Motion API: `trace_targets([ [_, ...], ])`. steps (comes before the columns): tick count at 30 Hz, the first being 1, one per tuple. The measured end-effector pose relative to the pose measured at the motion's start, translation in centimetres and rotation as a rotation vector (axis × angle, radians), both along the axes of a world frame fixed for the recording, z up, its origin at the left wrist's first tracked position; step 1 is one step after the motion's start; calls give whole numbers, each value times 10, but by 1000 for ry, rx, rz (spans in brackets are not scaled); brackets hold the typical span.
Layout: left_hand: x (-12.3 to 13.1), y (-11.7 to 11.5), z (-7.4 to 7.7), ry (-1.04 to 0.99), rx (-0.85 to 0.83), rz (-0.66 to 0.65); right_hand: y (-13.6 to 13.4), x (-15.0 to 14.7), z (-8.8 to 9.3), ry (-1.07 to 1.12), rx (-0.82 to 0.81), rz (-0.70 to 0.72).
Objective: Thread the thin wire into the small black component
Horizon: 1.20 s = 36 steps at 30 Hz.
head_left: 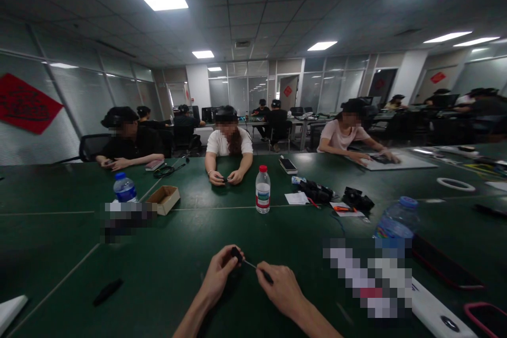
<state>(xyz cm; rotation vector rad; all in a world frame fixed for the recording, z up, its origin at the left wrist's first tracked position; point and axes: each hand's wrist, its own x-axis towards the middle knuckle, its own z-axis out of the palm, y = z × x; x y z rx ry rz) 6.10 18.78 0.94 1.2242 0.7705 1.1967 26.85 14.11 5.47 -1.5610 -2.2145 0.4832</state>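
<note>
Over the dark green table [222, 222], my left hand [217, 272] pinches a small black part [236, 254] between thumb and fingers. What kind of part it is cannot be made out. In my right hand [282, 286] is a screwdriver [251, 264] with a thin metal shaft and a dark handle. The shaft points left, and its tip reaches the black part or lies right beside it; contact is too small to tell. My right fingers cover much of the handle. A flat black object [108, 291] lies on the table left of my hands.
Ahead stands a red-capped bottle [263, 190]; an open cardboard box [166, 200] and a blue-capped bottle [125, 188] are to the left. To the right are a large bottle [397, 222], a dark phone [446, 261] and black gear [317, 190]. Several people sit across the table.
</note>
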Motion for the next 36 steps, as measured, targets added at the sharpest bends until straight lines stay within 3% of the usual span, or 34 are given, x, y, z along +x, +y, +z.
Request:
trace_targets([
  [28,-3,-1,2,81,20,-30,-1,0,-5,-72,33,-4],
  [36,-2,-1,2,82,20,-40,1,2,-11,7,94,18],
])
